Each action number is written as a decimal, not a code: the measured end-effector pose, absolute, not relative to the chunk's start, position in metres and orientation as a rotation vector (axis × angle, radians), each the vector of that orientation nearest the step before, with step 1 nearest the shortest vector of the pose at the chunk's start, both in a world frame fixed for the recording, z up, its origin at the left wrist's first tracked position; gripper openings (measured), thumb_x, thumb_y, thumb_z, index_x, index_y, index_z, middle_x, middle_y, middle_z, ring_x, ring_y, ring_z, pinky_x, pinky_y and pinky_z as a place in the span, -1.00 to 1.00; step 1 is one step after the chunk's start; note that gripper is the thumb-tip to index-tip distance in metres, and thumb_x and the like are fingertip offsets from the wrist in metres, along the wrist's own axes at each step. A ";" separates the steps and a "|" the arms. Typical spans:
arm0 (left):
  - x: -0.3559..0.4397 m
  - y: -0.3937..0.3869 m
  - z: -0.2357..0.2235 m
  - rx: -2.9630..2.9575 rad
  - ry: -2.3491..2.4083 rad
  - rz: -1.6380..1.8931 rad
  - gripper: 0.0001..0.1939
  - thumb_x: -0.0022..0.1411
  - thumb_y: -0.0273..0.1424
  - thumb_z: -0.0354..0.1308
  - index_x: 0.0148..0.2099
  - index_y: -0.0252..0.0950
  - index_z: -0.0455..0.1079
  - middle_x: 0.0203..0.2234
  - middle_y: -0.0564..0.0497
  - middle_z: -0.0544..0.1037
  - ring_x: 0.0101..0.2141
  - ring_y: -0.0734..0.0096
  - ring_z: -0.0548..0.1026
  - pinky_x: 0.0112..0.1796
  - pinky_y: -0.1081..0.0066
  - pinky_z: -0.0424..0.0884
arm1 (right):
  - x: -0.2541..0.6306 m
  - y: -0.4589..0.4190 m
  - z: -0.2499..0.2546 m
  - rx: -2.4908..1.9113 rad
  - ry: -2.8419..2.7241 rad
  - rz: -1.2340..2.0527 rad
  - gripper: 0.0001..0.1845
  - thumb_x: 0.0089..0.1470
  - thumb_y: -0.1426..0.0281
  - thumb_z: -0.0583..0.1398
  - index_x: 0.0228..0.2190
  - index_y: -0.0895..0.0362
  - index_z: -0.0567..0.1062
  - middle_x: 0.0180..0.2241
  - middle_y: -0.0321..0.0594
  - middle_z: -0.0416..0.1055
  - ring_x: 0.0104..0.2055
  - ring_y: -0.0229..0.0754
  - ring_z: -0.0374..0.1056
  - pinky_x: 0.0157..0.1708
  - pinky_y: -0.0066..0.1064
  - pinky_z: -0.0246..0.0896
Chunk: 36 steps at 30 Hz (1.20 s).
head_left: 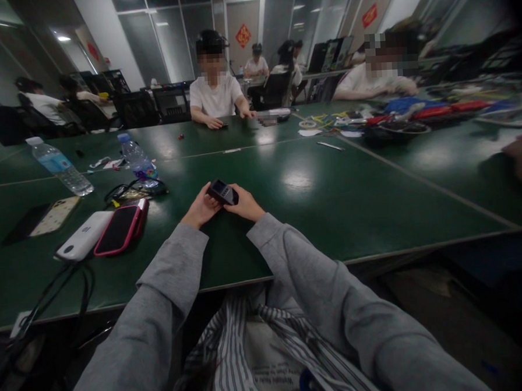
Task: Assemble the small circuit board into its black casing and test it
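Observation:
Between my two hands I hold a small black handheld device [223, 191] with a little screen and a few buttons, just above the green table [263, 242]. My left hand [201, 207] grips its left side, fingers beneath it. On the other side, my right hand [245, 203] closes on its right edge, with the fingertips near the buttons. The device is tilted, and its underside is hidden. Nearest to my left hand lies a phone in a pink case [120, 227], beside a white power bank [84, 235].
Two water bottles [60, 165] and a tangle of black cables [136, 189] are at the left, near a patterned phone [55, 215]. A pen [331, 146] lies farther off. Cables and coloured bags [427, 111] heap at the right. People in white shirts [216, 96] sit across the table.

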<state>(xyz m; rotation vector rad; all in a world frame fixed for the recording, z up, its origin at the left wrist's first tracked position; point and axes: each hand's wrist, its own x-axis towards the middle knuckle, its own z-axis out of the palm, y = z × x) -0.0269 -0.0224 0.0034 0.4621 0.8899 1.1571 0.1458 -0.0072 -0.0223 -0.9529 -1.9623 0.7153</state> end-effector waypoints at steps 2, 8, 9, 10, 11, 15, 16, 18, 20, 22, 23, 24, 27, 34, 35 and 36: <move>-0.029 -0.019 0.002 0.530 0.949 1.143 -0.68 0.38 -0.19 0.06 -0.29 -0.32 0.42 -0.54 -0.01 0.55 -0.50 0.44 0.55 -0.35 0.47 0.49 | 0.150 -0.005 -0.020 -0.959 -2.007 0.630 -0.39 -0.15 0.42 0.31 0.01 0.12 0.38 -0.11 -0.11 0.44 -0.05 -0.01 0.38 0.00 -0.13 0.28; -0.033 -0.018 0.002 0.657 1.118 1.117 -0.65 0.36 -0.14 0.09 -0.10 -0.35 0.44 -0.52 -0.07 0.58 -0.47 0.35 0.59 -0.31 0.39 0.54 | 0.157 0.002 -0.019 -0.873 -2.106 0.598 -0.35 -0.13 0.43 0.31 0.05 0.11 0.36 -0.03 -0.09 0.44 0.01 0.01 0.37 0.05 -0.13 0.26; -0.034 -0.018 0.002 0.682 1.130 1.112 -0.62 0.35 -0.12 0.10 -0.06 -0.36 0.44 -0.52 -0.09 0.59 -0.46 0.32 0.60 -0.31 0.37 0.54 | 0.158 0.002 -0.019 -0.859 -2.119 0.599 -0.35 -0.13 0.43 0.31 0.06 0.11 0.36 -0.02 -0.09 0.43 0.02 0.01 0.37 0.05 -0.13 0.25; -0.035 -0.018 0.002 0.706 1.137 1.108 -0.59 0.34 -0.10 0.11 -0.03 -0.37 0.44 -0.51 -0.11 0.60 -0.46 0.29 0.61 -0.31 0.36 0.55 | 0.159 0.003 -0.019 -0.846 -2.128 0.599 -0.35 -0.13 0.42 0.32 0.06 0.11 0.36 -0.01 -0.08 0.43 0.03 0.01 0.37 0.06 -0.13 0.25; -0.036 -0.018 0.002 0.723 1.140 1.105 -0.57 0.33 -0.10 0.12 -0.01 -0.38 0.44 -0.49 -0.13 0.61 -0.45 0.28 0.62 -0.30 0.36 0.55 | 0.159 0.003 -0.019 -0.836 -2.136 0.598 -0.34 -0.12 0.42 0.32 0.06 0.12 0.36 0.00 -0.07 0.43 0.04 0.01 0.36 0.06 -0.13 0.25; -0.038 -0.016 0.001 0.720 1.177 1.105 -0.57 0.34 -0.12 0.11 0.02 -0.39 0.43 -0.49 -0.15 0.61 -0.44 0.28 0.62 -0.30 0.36 0.55 | 0.160 0.002 -0.017 -0.827 -2.156 0.579 -0.36 -0.10 0.40 0.31 0.06 0.15 0.35 -0.02 -0.05 0.43 0.02 0.01 0.38 0.05 -0.14 0.26; -0.038 -0.016 0.000 0.715 1.185 1.105 -0.58 0.35 -0.12 0.09 0.01 -0.39 0.43 -0.50 -0.14 0.61 -0.45 0.29 0.61 -0.30 0.37 0.55 | 0.160 0.001 -0.017 -0.826 -2.157 0.579 -0.37 -0.10 0.40 0.31 0.06 0.14 0.35 -0.03 -0.06 0.43 0.01 0.00 0.38 0.04 -0.14 0.26; -0.038 -0.015 -0.002 0.704 1.185 1.102 -0.59 0.38 -0.13 0.06 0.00 -0.38 0.44 -0.51 -0.12 0.60 -0.45 0.31 0.61 -0.28 0.37 0.55 | 0.159 0.000 -0.018 -0.821 -2.151 0.588 -0.36 -0.10 0.41 0.31 0.05 0.13 0.34 -0.03 -0.07 0.43 0.00 -0.01 0.39 0.03 -0.16 0.27; -0.039 -0.014 -0.003 0.683 1.175 1.097 -0.61 0.40 -0.15 0.02 -0.03 -0.38 0.45 -0.51 -0.11 0.60 -0.44 0.31 0.61 -0.27 0.36 0.56 | 0.158 0.000 -0.019 -0.819 -2.139 0.593 -0.36 -0.11 0.41 0.31 0.05 0.11 0.33 -0.03 -0.08 0.43 -0.01 -0.02 0.39 0.02 -0.17 0.27; -0.040 -0.013 -0.004 0.658 1.158 1.090 -0.62 0.40 -0.16 0.01 -0.07 -0.38 0.46 -0.51 -0.11 0.59 -0.44 0.31 0.61 -0.27 0.35 0.56 | 0.157 0.000 -0.020 -0.822 -2.132 0.585 -0.37 -0.11 0.41 0.31 0.04 0.12 0.32 -0.04 -0.08 0.43 -0.01 -0.01 0.39 0.02 -0.17 0.27; -0.041 -0.013 -0.005 0.648 1.149 1.087 -0.63 0.40 -0.17 0.02 -0.09 -0.38 0.46 -0.51 -0.11 0.59 -0.44 0.31 0.61 -0.27 0.35 0.56 | 0.157 0.000 -0.021 -0.824 -2.134 0.578 -0.38 -0.11 0.41 0.31 0.03 0.12 0.33 -0.04 -0.07 0.43 -0.01 -0.01 0.39 0.02 -0.16 0.27; -0.041 -0.012 -0.005 0.638 1.142 1.086 -0.64 0.40 -0.17 0.03 -0.10 -0.38 0.47 -0.50 -0.11 0.59 -0.44 0.31 0.61 -0.28 0.35 0.56 | 0.157 0.000 -0.021 -0.827 -2.136 0.571 -0.38 -0.10 0.41 0.32 0.03 0.12 0.33 -0.04 -0.07 0.43 -0.01 0.00 0.39 0.02 -0.15 0.27; -0.043 -0.011 -0.004 0.598 1.131 1.094 -0.63 0.41 -0.17 0.00 -0.12 -0.37 0.46 -0.52 -0.11 0.59 -0.45 0.30 0.61 -0.30 0.36 0.57 | 0.157 0.000 -0.021 -0.823 -2.120 0.578 -0.39 -0.07 0.38 0.31 0.04 0.08 0.33 -0.02 -0.08 0.42 0.01 0.01 0.38 0.04 -0.12 0.26; -0.047 -0.012 -0.002 0.524 1.049 1.100 -0.57 0.41 -0.15 -0.04 -0.05 -0.42 0.45 -0.50 -0.15 0.59 -0.45 0.29 0.61 -0.34 0.38 0.58 | 0.156 0.001 -0.018 -0.657 -2.019 0.700 -0.41 -0.01 0.27 0.30 0.05 0.10 0.33 0.00 -0.10 0.42 0.05 -0.02 0.38 0.08 -0.16 0.24; -0.047 -0.012 -0.002 0.508 1.037 1.101 -0.57 0.40 -0.14 -0.02 -0.05 -0.42 0.45 -0.50 -0.15 0.59 -0.45 0.29 0.61 -0.34 0.39 0.58 | 0.156 0.002 -0.018 -0.660 -2.011 0.711 -0.40 -0.01 0.25 0.31 0.05 0.10 0.33 0.00 -0.10 0.42 0.05 -0.01 0.38 0.09 -0.16 0.24; -0.047 -0.013 -0.001 0.497 1.026 1.102 -0.56 0.39 -0.13 -0.01 -0.05 -0.42 0.44 -0.50 -0.15 0.59 -0.45 0.29 0.61 -0.34 0.39 0.58 | 0.156 0.001 -0.018 -0.673 -2.005 0.720 -0.40 -0.02 0.24 0.31 0.06 0.10 0.33 0.00 -0.10 0.42 0.05 -0.01 0.38 0.09 -0.16 0.23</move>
